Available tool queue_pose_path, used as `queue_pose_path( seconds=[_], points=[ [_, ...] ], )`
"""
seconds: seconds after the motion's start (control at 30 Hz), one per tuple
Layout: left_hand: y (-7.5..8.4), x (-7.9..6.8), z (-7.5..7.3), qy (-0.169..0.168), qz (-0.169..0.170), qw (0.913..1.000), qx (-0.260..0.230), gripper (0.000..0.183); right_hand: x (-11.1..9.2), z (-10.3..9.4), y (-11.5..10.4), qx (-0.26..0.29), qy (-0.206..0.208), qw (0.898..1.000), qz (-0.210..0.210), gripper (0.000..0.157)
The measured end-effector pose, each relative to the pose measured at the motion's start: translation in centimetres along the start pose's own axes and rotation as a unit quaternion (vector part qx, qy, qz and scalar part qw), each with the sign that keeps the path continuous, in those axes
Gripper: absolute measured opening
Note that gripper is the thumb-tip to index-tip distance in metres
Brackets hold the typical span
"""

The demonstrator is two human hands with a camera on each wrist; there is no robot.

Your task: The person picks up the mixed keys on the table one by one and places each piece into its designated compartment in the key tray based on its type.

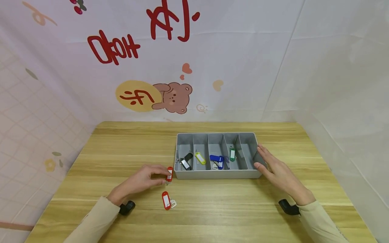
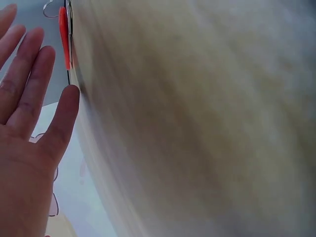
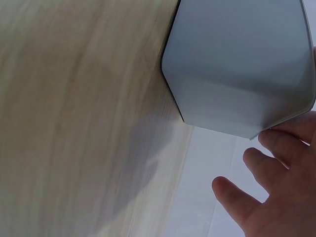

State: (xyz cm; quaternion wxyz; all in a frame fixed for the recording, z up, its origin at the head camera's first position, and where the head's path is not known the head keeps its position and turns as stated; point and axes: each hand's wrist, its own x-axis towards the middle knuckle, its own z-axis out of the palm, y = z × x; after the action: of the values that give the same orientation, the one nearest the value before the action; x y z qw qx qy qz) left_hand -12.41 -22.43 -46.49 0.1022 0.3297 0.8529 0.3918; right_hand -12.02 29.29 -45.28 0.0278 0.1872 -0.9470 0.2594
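Note:
My left hand [image 1: 143,180] is at a red key tag [image 1: 170,169] on the table, beside the left end of a grey divided tray [image 1: 217,174]. Its fingertips overlap this tag in the head view; in the left wrist view the fingers look nearly straight, and the tag [image 2: 63,37] shows past them. A second red key tag [image 1: 166,200] with a key [image 1: 173,203] lies nearer me. With fingers extended, my right hand [image 1: 279,173] rests at the tray's right end, thumb by the front corner. In the right wrist view its fingertips are at the tray's rim.
From left to right, the tray's compartments hold black key tags [image 1: 185,164], a yellow tag [image 1: 200,158], blue tags [image 1: 216,158] and a green tag [image 1: 232,154]. The wooden table [image 1: 231,212] ends at a printed backdrop [image 1: 243,67].

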Motion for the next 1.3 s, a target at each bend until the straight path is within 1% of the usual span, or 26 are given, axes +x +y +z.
queue_pose_path(
  seconds=[0.23, 0.5, 0.7, 0.8, 0.87, 0.97, 1.07, 1.3],
  points=[
    [-0.1, 0.4, 0.1, -0.016, 0.007, 0.9997, 0.015, 0.023, -0.1, 0.1, 0.0, -0.001, 0.000, 1.000, -0.001, 0.071],
    [-0.4, 0.8, 0.1, -0.037, 0.030, 0.9981, 0.039, 0.018, -0.1, 0.1, 0.0, -0.001, 0.002, 1.000, -0.004, 0.070],
    [-0.2, 1.0, 0.2, -0.050, 0.027, 0.9966, 0.059, 0.018, 0.0, 0.0, 0.0, -0.001, -0.001, 1.000, -0.002, 0.071],
    [-0.3, 1.0, 0.2, -0.053, 0.032, 0.9958, 0.067, 0.017, 0.0, 0.0, 0.0, -0.001, -0.001, 1.000, -0.002, 0.072],
    [-0.4, 1.0, 0.2, -0.051, 0.042, 0.9952, 0.073, 0.015, 0.0, 0.0, 0.0, -0.001, -0.001, 1.000, -0.003, 0.072],
    [-0.6, 1.1, 0.2, -0.046, 0.055, 0.9950, 0.070, 0.011, 0.0, 0.0, 0.0, 0.000, 0.000, 1.000, -0.002, 0.072],
    [-0.8, 1.0, 0.3, -0.039, 0.057, 0.9959, 0.059, 0.009, 0.0, 0.0, 0.0, 0.000, -0.001, 1.000, 0.000, 0.073],
    [-0.6, 0.4, 0.1, -0.012, 0.020, 0.9997, 0.005, 0.007, 0.0, -0.1, 0.1, -0.001, -0.002, 1.000, -0.001, 0.073]
  ],
)
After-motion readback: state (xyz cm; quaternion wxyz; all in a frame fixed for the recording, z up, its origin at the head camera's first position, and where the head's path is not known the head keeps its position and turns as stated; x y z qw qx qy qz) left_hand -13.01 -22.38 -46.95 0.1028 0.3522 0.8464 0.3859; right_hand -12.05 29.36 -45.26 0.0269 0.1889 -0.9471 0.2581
